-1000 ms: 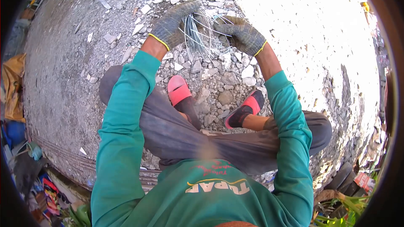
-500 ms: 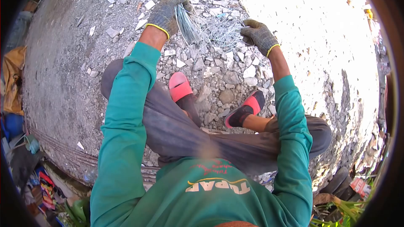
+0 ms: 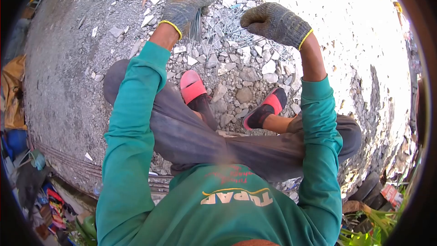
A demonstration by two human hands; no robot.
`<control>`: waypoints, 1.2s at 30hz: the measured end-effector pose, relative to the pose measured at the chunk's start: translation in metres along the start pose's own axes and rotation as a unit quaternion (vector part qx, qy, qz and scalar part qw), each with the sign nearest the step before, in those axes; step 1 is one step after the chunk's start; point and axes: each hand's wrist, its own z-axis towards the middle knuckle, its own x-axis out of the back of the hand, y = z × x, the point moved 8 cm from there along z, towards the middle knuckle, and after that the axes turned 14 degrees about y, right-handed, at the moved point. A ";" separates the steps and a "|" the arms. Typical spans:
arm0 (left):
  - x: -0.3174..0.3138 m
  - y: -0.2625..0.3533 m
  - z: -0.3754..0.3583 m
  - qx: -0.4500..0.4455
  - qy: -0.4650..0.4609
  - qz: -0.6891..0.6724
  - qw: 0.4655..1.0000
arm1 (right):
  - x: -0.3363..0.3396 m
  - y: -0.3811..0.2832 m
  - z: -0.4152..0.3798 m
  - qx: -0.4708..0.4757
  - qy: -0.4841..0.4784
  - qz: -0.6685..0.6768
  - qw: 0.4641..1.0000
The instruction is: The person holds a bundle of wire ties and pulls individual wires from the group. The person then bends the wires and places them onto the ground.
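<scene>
From afar, I see my gloved left hand (image 3: 185, 10) closed on a bundle of thin wires (image 3: 195, 28) hanging below it. My gloved right hand (image 3: 276, 23) is curled, apart from it; whether it grips a strand, I cannot tell. Between them, a wire tangle (image 3: 227, 29) lies on rubble (image 3: 268, 67). I judge strands are being handled; freeing one calls for a light pull. Sunlit ground (image 3: 339, 32) gives room rightward; sandalled feet (image 3: 193, 90) edge the near side.

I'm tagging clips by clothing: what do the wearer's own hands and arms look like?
The left hand and right hand wear grey knit gloves, brownish in places, edged yellow at the wrist. The long green sleeves end in fitted cuffs short of them.
</scene>
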 end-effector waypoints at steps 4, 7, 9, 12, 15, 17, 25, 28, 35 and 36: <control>-0.025 -0.015 -0.027 0.101 -0.105 -0.004 0.989 | -0.002 -0.030 0.008 0.072 0.047 0.043 0.995; -0.042 -0.036 -0.041 0.206 -0.236 -0.136 0.940 | 0.006 -0.033 0.011 0.058 0.103 0.032 0.993; -0.038 -0.052 -0.039 0.239 -0.227 -0.153 0.932 | 0.013 -0.032 0.011 0.044 0.150 -0.011 0.988; -0.040 -0.040 -0.052 0.271 -0.197 -0.151 0.930 | 0.012 -0.018 0.015 0.027 0.127 0.000 0.992; -0.043 -0.034 -0.048 0.221 -0.248 -0.101 0.938 | 0.016 0.000 0.013 -0.018 0.183 0.012 0.983; -0.053 -0.021 -0.054 0.162 -0.310 -0.057 0.935 | 0.012 0.014 0.013 -0.057 0.196 0.087 0.975; -0.049 -0.017 -0.043 0.185 -0.182 -0.162 0.952 | -0.005 0.041 -0.002 -0.244 0.213 0.415 0.850; -0.056 -0.012 -0.045 0.129 -0.227 -0.122 0.958 | -0.001 0.036 0.002 -0.197 0.221 0.395 0.870; -0.051 -0.025 -0.055 0.171 -0.215 -0.067 0.959 | -0.010 0.028 0.012 -0.087 0.223 0.177 0.955; -0.051 -0.026 -0.053 0.171 -0.214 -0.067 0.959 | -0.012 0.023 0.013 -0.041 0.240 0.084 0.966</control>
